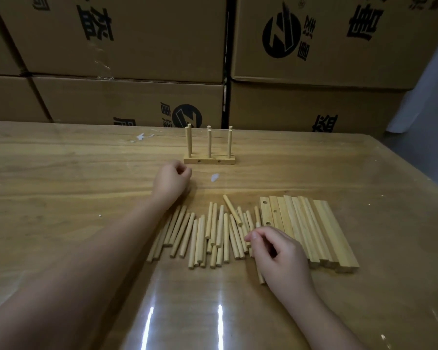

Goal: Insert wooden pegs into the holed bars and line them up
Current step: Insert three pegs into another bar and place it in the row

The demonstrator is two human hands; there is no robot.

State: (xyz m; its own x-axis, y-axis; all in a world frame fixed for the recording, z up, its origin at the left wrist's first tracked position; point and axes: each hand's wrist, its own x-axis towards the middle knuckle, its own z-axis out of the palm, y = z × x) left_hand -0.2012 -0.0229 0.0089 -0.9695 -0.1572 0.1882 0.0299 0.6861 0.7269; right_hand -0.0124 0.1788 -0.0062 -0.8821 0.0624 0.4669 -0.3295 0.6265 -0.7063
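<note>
A: Big brown cardboard boxes (127,36) stand stacked behind a long wooden table (61,160) with a shiny top.

B: Where are the pegs?

A: A loose pile of pegs (208,236) lies near the person, side by side, some on top of others. One slanted peg (232,209) lies across the rest. Just to the right lies a row of holed bars (311,231), packed close together. Far back stand the finished bars (209,160), with pegs standing straight up in them. It looks like two bars, one behind the other.

B: How do the pegs feel?

A: They look light, hard and smooth. They probably roll easily. A pinch near the middle of one peg seems best, and the slanted one on top looks easiest to lift.

B: And the bars?

A: Stiff and a bit heavier. The end bar on the left, the one with holes showing, could be held by its long sides.

B: What are the hands doing?

A: The left hand (172,181) is curled loosely, close to the finished bars, and seems to hold nothing. The right hand (276,251) hovers over the right end of the pile, thumb and finger nearly together. Whether it pinches a peg cannot be told.

B: Anything in the way?

A: A small white scrap (215,177) lies between the pile and the finished bars. The crowded pegs may get bumped and roll.
</note>
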